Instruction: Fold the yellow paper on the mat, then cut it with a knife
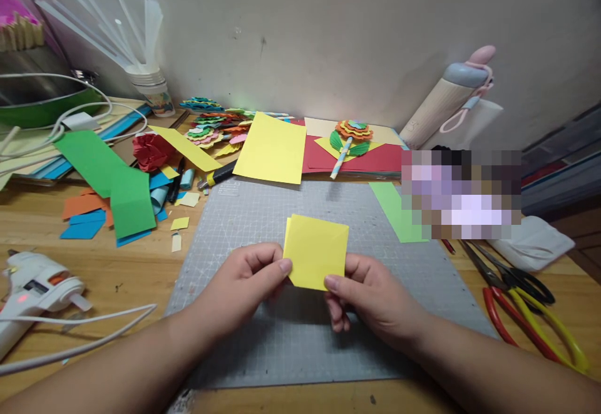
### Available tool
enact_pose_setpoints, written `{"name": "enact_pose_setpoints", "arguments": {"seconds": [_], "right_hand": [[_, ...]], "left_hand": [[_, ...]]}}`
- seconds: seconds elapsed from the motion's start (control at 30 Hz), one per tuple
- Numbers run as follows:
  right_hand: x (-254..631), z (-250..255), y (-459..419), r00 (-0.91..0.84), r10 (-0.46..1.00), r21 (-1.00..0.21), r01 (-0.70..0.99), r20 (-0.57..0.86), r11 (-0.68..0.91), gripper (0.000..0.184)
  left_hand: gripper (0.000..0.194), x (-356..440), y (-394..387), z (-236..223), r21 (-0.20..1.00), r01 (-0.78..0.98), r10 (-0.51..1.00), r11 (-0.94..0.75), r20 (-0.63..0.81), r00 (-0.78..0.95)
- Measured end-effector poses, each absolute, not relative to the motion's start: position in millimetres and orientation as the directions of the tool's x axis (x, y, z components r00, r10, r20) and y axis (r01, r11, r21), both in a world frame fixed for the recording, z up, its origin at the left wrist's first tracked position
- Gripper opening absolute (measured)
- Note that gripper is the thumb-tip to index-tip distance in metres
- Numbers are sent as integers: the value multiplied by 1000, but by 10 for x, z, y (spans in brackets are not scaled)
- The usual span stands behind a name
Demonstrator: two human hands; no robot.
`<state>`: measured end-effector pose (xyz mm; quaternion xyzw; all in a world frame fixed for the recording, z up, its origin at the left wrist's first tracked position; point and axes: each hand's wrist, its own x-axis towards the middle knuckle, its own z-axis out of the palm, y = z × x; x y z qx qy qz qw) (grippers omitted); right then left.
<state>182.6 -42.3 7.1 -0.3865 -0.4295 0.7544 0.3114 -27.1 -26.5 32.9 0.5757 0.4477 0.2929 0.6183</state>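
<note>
A folded square of yellow paper (317,251) is held up between both hands, above a grey cutting mat (225,332) with a printed grid. My left hand (258,270) pinches its lower left edge, thumb on the front face. At the lower right corner my right hand (359,292) grips the paper between thumb and fingers. A second layer peeks out along the paper's left side. Behind it, a larger yellow sheet (272,151) rests at the mat's far edge, and a light green paper strip (399,213) lies on the mat's right side.
To the left are a hot glue gun (42,295), green paper (107,182), blue scraps (83,223) and a utility knife (220,175). A paper flower (350,141) stands at the back. Black-handled scissors (521,279) and red-and-yellow-handled pliers (539,326) are right. A bottle (441,98) leans against the wall.
</note>
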Motion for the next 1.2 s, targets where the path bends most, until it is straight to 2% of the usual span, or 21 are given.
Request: {"name": "enact_pose_setpoints", "arguments": {"seconds": [0.17,0.27,0.37,0.5,0.57,0.63,0.7,0.77,0.83,0.93,1.03,1.1,1.2], "right_hand": [[1832,99,-412,-477,826,-920,-83,-301,-383,29],[1819,106,-385,-439,830,-912,-54,-344,-406,31],[1826,141,-349,-435,777,-885,120,-455,-451,33],[1849,222,-324,-459,637,-785,371,-619,-496,26],[1851,253,-324,-427,586,-721,489,-689,-491,22],[1852,266,-333,-360,602,-660,634,-713,-403,24],[1858,261,-351,-275,753,-586,791,-598,-176,28],[1870,239,-377,-236,900,-429,901,-367,61,29],[1878,210,-405,-262,953,-300,931,-155,207,22],[1860,186,-439,-448,892,-296,846,59,444,9],[1817,193,-464,-678,718,-327,650,159,686,16],[1800,194,-470,-755,633,-323,564,170,760,20],[1816,160,-453,-783,590,-280,532,195,799,23]], "left_hand": [[35,-254,-245,300,962,183,873,202,-262,412],[37,-250,-248,286,940,274,878,205,-301,374],[39,-263,-261,263,870,490,912,51,-241,332],[41,-298,-283,235,611,763,916,-211,-148,372],[35,-304,-287,223,497,808,907,-315,-91,410],[20,-296,-286,208,457,779,873,-428,-13,487],[4,-279,-288,194,459,713,816,-531,48,577],[10,-263,-297,184,445,672,770,-592,67,634],[15,-253,-316,185,410,682,763,-606,57,644],[17,-247,-352,207,359,711,772,-605,45,635],[17,-253,-375,237,321,723,771,-612,37,636],[15,-271,-373,256,302,737,781,-605,43,623],[10,-318,-352,283,257,792,826,-554,49,562]]}}
